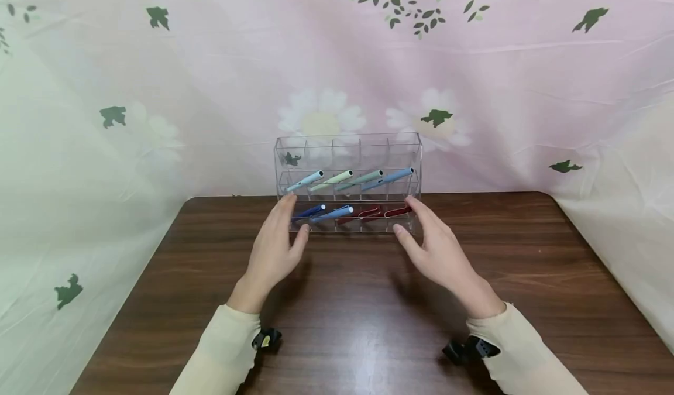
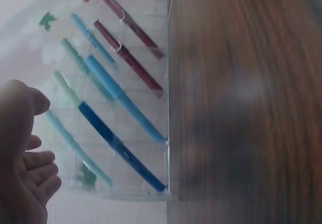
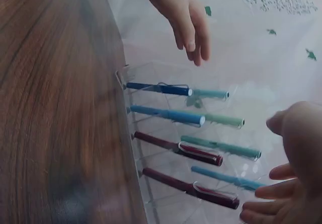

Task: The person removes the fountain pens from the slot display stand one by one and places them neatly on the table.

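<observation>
— Clear acrylic, that's the pen rack (image 1: 347, 149): it stands at the far edge of the wooden table (image 1: 347, 313), against the flowered cloth (image 1: 158, 90), in stepped tiers.

— And the pens?

— They lie slanted, each in its own slot, so their ends stick up within reach. Four pale ones sit in the middle tier; in the front tier, a dark blue pen (image 1: 309, 211) and a light blue pen (image 1: 333, 213) lie to the left of two dark red pens (image 1: 381, 212).

— The hands?

— The left hand (image 1: 274, 248) and right hand (image 1: 437, 248) flank the rack's front corners, fingers straight and spread wide, holding nothing. Whether the fingertips touch the plastic, I cannot tell.
</observation>
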The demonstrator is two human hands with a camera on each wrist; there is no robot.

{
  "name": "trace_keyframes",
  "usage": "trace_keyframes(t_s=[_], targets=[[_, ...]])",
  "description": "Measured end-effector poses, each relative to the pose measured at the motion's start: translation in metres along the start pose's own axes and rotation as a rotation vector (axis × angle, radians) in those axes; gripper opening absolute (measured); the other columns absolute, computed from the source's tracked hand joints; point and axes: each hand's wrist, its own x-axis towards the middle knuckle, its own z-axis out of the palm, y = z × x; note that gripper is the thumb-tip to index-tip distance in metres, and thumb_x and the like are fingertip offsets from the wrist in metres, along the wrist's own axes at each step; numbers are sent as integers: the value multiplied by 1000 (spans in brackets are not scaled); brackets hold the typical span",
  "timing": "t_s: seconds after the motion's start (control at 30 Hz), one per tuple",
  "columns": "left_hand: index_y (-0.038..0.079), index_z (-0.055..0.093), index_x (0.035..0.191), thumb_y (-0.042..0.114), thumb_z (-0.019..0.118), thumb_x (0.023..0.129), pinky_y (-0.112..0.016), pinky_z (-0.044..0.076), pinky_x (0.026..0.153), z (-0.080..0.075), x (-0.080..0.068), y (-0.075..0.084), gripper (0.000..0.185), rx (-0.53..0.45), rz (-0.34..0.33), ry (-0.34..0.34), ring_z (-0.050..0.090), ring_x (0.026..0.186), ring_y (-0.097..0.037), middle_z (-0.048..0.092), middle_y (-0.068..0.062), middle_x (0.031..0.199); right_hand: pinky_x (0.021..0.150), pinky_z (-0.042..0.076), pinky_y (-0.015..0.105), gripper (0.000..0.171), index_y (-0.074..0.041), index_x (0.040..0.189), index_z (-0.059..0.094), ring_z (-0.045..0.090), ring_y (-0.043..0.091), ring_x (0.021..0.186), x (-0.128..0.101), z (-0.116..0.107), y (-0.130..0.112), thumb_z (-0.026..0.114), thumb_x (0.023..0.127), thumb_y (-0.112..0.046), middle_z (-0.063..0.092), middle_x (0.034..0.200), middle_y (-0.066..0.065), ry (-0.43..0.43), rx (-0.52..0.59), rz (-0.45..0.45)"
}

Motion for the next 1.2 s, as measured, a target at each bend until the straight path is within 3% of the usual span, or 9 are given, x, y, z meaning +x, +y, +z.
trace_keyframes(t_s=[0.17, 0.37, 0.53, 0.7, 0.9, 1.07, 1.2], targets=[[10, 35, 147, 27, 51, 96, -47, 36, 108, -4, 3, -12, 56, -136, -71, 54, 37, 137, -25, 38, -8, 150, 96, 46, 45, 50, -11, 139, 49, 57, 25, 118, 8, 3, 8, 59, 94, -31, 57, 134, 10, 131, 143, 21], [7, 37, 146, 24, 54, 95, -50, 40, 103, -1, 12, -26, 56, -233, -143, 117, 45, 130, -30, 43, -14, 146, 88, 52, 38, 40, -9, 129, 58, 63, 24, 111, 14, 5, 18, 62, 93, -24, 64, 124, 11, 200, 256, 111], [6, 36, 146, 25, 54, 96, -48, 48, 94, 6, 19, -42, 57, -312, -250, 85, 54, 121, -32, 47, -14, 143, 87, 52, 33, 37, -5, 127, 60, 64, 23, 109, 21, 7, 24, 63, 92, -19, 64, 123, 11, 211, 272, 151], [9, 33, 148, 27, 51, 98, -33, 44, 101, 12, 27, -57, 56, -446, -339, 20, 45, 131, -25, 38, -12, 149, 86, 52, 27, 38, -1, 126, 59, 63, 25, 111, 28, 14, 30, 64, 91, -15, 64, 123, 14, 145, 315, 175], [11, 31, 149, 27, 49, 100, -37, 46, 100, 12, 34, -65, 55, -376, -361, -60, 48, 129, -27, 40, -14, 147, 74, 50, 11, 34, -2, 121, 63, 65, 24, 104, 31, 21, 35, 65, 91, -16, 68, 114, 12, 98, 383, 240], [14, 33, 148, 23, 51, 99, -39, 50, 94, 16, 37, -68, 53, -373, -374, -65, 53, 123, -28, 42, -14, 146, 73, 53, 15, 33, -4, 120, 65, 65, 19, 105, 30, 26, 38, 66, 91, -18, 70, 112, 10, 91, 515, 328], [12, 36, 146, 21, 50, 100, -38, 53, 87, 21, 35, -71, 50, -383, -380, -48, 56, 119, -26, 44, -13, 144, 73, 54, 19, 32, -6, 118, 67, 66, 12, 102, 30, 30, 38, 68, 89, -20, 70, 110, 10, 121, 576, 343]])
